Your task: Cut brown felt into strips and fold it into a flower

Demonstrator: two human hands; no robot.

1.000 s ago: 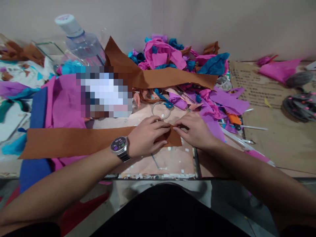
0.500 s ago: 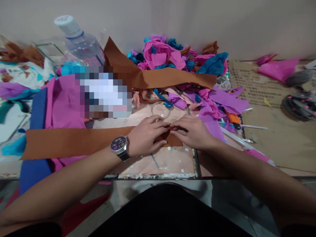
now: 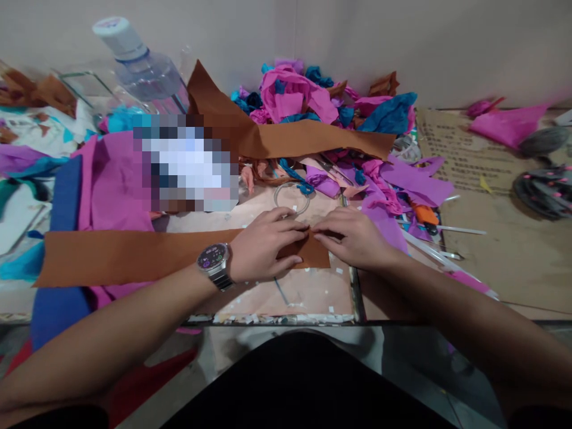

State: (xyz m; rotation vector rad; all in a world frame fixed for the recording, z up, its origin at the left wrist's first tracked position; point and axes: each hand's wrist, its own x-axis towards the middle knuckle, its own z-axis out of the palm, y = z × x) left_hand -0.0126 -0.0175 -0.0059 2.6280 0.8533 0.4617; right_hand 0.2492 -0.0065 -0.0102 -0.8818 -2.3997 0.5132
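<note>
A long brown crepe paper strip (image 3: pixel 120 256) lies across the work surface in front of me. My left hand (image 3: pixel 264 245), with a watch (image 3: pixel 213 259) on its wrist, rests over the strip near its right end, fingers stretched out and thumb apart. My right hand (image 3: pixel 353 238) is at the strip's upper edge, thumb and fingertips closed together on it. The fingertips of both hands almost meet there, and what exactly lies between the right ones is too small to make out. Just beyond my hands is a coil of thin wire (image 3: pixel 308 202).
Behind lie another brown strip (image 3: pixel 322 137) and crumpled pink paper (image 3: pixel 295 89). A clear bottle (image 3: pixel 152 77) leans at back left beside blurred-out pixels. Purple paper (image 3: pixel 422 185), an orange-handled tool (image 3: pixel 424 213) and white sticks are at right, near cardboard (image 3: pixel 482 238).
My right fingertips have shifted very slightly rightward along the strip's edge. The left hand stays on the strip. The whole view has moved a little.
</note>
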